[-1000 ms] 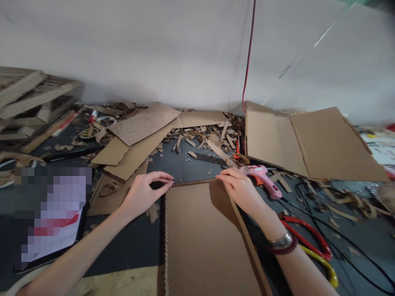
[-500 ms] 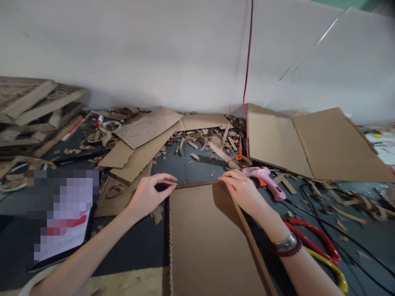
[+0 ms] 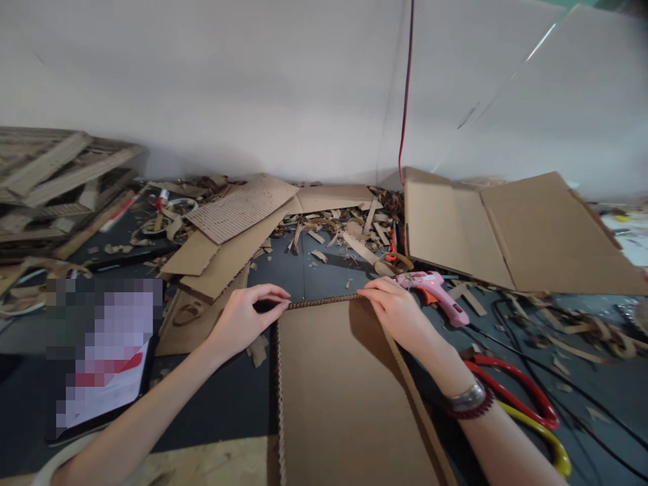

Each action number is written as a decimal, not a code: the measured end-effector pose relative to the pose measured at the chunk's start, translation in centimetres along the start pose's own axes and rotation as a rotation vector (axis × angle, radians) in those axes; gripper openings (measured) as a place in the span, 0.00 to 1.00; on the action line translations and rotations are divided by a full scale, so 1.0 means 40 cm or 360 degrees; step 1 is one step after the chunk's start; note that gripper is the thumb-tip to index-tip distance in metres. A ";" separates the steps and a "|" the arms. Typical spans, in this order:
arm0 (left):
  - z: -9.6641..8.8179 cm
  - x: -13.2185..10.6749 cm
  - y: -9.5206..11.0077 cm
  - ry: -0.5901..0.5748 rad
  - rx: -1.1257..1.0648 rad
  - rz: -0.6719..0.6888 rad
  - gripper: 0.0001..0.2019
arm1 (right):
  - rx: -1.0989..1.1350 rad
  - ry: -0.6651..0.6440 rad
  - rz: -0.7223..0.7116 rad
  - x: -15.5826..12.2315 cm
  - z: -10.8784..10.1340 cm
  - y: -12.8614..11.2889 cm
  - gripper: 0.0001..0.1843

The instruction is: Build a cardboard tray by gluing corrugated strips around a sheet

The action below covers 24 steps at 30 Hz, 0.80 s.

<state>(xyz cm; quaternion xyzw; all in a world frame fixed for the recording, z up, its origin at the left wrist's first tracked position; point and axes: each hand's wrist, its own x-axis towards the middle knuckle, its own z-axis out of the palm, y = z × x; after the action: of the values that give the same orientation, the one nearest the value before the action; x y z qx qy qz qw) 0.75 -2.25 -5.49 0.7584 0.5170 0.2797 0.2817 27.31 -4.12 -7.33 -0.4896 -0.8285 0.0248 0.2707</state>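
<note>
A brown cardboard panel [image 3: 339, 391] lies flat in front of me, edged with narrow corrugated strips. My left hand [image 3: 243, 318] pinches the far-left corner of the strip [image 3: 324, 301] along the panel's far edge. My right hand [image 3: 397, 314] presses its fingertips on the far-right corner of that same strip. A pink hot glue gun [image 3: 433, 291] lies just right of my right hand, untouched.
Cardboard sheets [image 3: 230, 236] and scraps litter the dark table behind. A large folded carton [image 3: 511, 229] lies at the right. Red and yellow handled cutters [image 3: 526, 405] and black cables sit near my right wrist. A tablet [image 3: 101, 351] rests at the left. Stacked cardboard strips [image 3: 45, 182] fill the far left.
My view shifted slightly; both hands stay on the ends of the far strip, with hardly any movement.
</note>
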 end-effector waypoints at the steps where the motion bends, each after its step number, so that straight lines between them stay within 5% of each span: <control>1: 0.000 0.000 0.000 0.0003 -0.0002 0.0000 0.05 | -0.0001 0.0001 0.0002 0.000 0.001 -0.001 0.17; 24: 0.006 -0.004 -0.011 -0.0010 0.0008 -0.0016 0.05 | -0.0015 -0.0058 -0.0051 0.001 0.006 0.001 0.16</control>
<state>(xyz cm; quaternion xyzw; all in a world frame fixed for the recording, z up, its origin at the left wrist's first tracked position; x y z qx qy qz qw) 0.59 -2.30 -6.00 0.7572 0.5207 0.2746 0.2829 27.22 -4.00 -7.54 -0.4768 -0.8413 0.0255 0.2535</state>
